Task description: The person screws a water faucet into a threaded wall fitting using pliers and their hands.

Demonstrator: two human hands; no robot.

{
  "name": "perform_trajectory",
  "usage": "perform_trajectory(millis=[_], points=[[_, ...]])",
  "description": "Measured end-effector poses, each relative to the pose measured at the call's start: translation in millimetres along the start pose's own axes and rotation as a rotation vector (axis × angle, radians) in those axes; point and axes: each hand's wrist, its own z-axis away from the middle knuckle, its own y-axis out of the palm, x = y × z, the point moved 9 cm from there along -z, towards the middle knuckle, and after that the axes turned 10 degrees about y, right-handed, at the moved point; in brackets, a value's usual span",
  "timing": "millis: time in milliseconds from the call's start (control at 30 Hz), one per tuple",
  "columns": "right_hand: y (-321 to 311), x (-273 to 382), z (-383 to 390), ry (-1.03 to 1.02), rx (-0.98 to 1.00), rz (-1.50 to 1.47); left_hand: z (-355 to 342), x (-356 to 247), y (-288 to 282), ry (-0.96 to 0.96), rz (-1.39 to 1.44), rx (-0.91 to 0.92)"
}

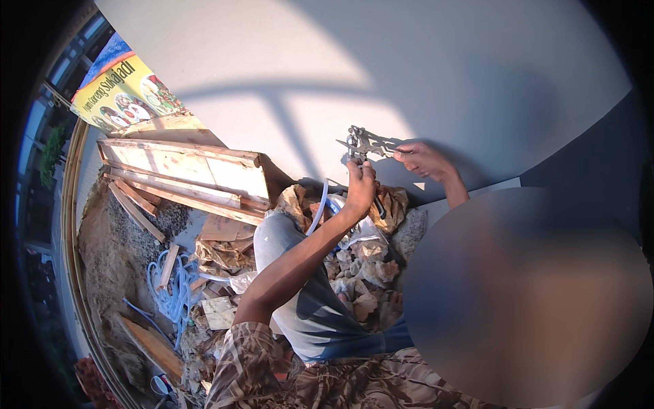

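Observation:
In front of the pale wall [293,41], my right hand [426,161] is closed around the handle end of metal pliers [376,146]. Their head points left, over my left hand [362,178]. The fingers of my left hand are pinched together around a small shiny metal fitting [351,154], which stands upright by the plier jaws. Whether the jaws grip it is too small to tell. A pale hose [317,213] rises just left of my left wrist. My left knee [278,238], in faded jeans, is bent below the hands.
Broken rubble [368,269] and crumpled brown paper [394,208] lie under my hands. To the left are a wooden box form [197,170], loose planks [136,208], a coiled blue hose [174,290] and a yellow banner [126,92]. A blurred patch hides the lower right.

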Motion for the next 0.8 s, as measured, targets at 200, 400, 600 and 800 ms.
perform_trajectory(millis=[200, 400, 600, 800], points=[[10.5, -3.4, 2.3, -0.053, -0.015, -0.109, -1.5, -1.7, -6.9, 0.001, -0.024, -0.016], [14.4, -1.0, 1.6, -0.065, -0.056, -0.087, -3.4, 0.6, -11.5, 0.005, 0.0, -0.018], [-6.5, -2.6, 12.0, -0.06, 0.029, -0.041, 6.7, -9.4, 9.6, -0.014, 0.089, 0.06], [56.7, -29.3, 28.3, -0.032, -0.156, -0.338, 5.0, -4.1, -40.9, -0.113, -0.125, 0.044]])
